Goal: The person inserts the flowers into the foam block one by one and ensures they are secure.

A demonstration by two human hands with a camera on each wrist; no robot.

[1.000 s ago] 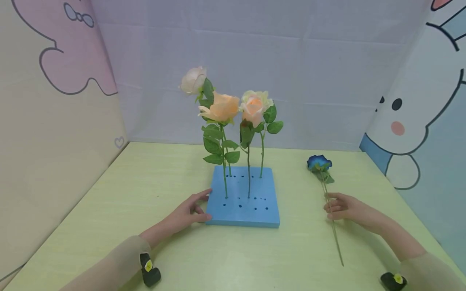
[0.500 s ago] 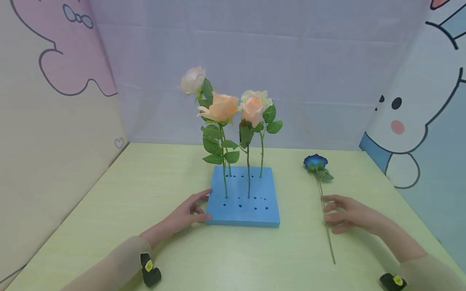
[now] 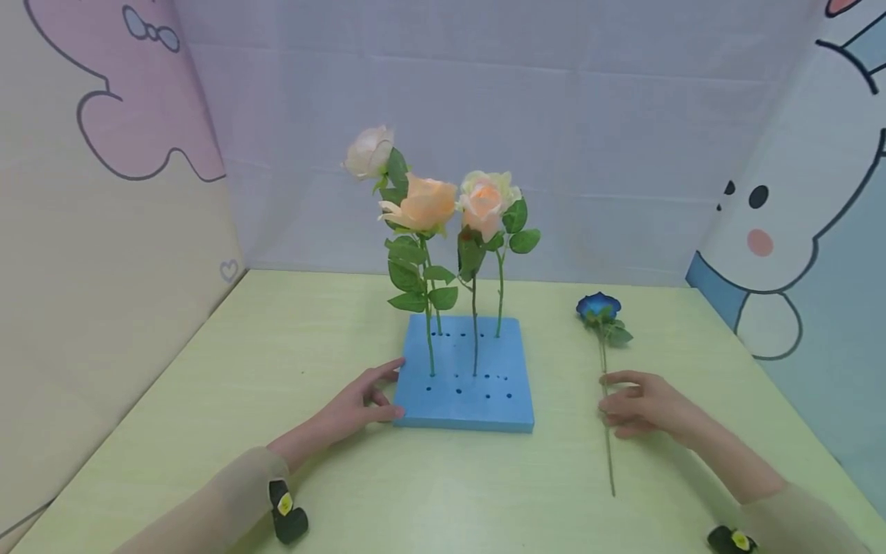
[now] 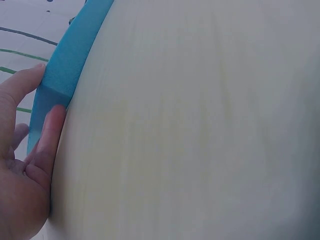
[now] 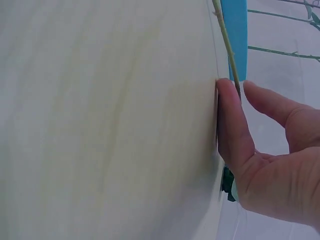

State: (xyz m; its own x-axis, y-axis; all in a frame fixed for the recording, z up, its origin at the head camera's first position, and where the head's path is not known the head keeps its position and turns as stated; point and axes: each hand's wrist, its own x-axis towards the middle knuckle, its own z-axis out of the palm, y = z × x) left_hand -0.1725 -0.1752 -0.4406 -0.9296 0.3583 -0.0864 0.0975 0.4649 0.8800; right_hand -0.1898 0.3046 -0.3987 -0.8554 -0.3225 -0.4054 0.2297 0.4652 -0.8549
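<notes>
My left hand (image 3: pixel 356 404) rests at the left edge of a light-blue board (image 3: pixel 460 412) with rows of holes, its index finger and thumb spread and touching the side. The left wrist view shows those fingers against the board's edge (image 4: pixel 75 55). Several artificial roses stand upright in the board: a white rose (image 3: pixel 369 154), a peach rose (image 3: pixel 422 204) and pink-cream blooms (image 3: pixel 483 201). To the right, my right hand (image 3: pixel 644 404) pinches the stem of a blue rose (image 3: pixel 598 306). In the right wrist view this stem (image 5: pixel 227 45) runs between thumb and fingers.
Everything is on a pale yellow table (image 3: pixel 291 331). A plain light cloth (image 3: pixel 588 154) hangs behind it, with cartoon-printed panels on the left and right (image 3: pixel 782 231). Board and blue rose lie apart, with table surface between them.
My right hand has moved left, and the blue rose's stem has swung left with it, its lower end most. The left hand and the board have stayed put.
</notes>
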